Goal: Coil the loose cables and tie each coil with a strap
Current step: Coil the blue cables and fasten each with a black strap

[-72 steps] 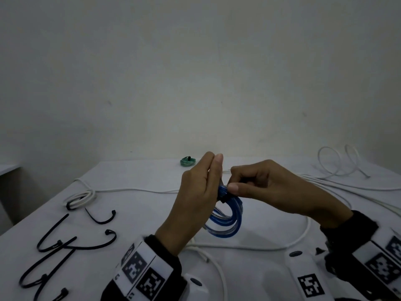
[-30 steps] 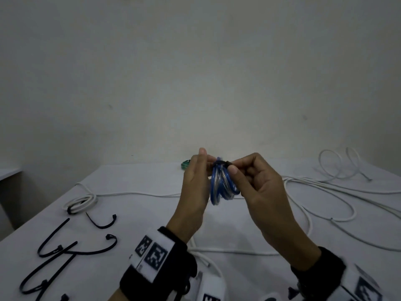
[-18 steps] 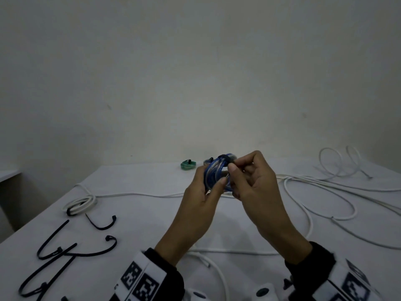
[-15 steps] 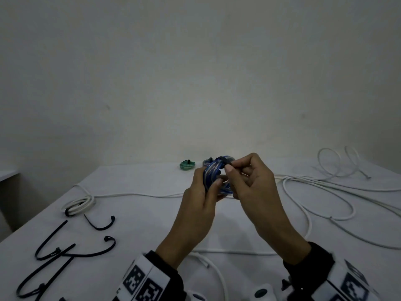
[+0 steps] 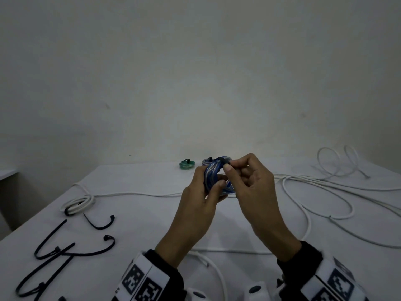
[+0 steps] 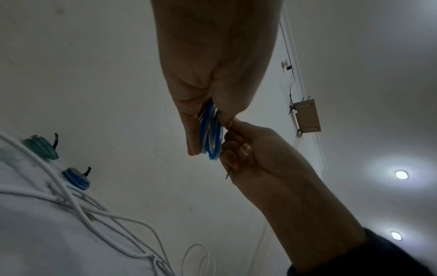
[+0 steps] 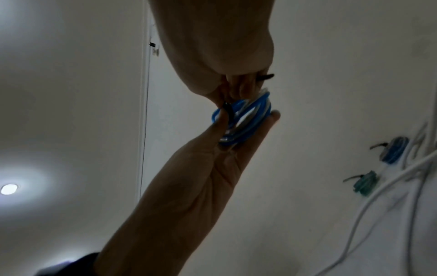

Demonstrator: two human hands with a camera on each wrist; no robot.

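While loose white cables (image 5: 321, 192) sprawled over the pale tabletop (image 5: 141, 205) under a bare wall, my left hand (image 5: 195, 205) gripped the blue coil (image 5: 213, 174) above the middle, my right hand (image 5: 251, 187) pinching its black strap (image 5: 223, 162); spare black straps (image 5: 65, 250) lay by the left edge.

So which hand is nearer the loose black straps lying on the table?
Left. The left hand holds the blue coil just right of the black straps at the table's left edge; the right hand, pinching the coil's strap, is farther right.
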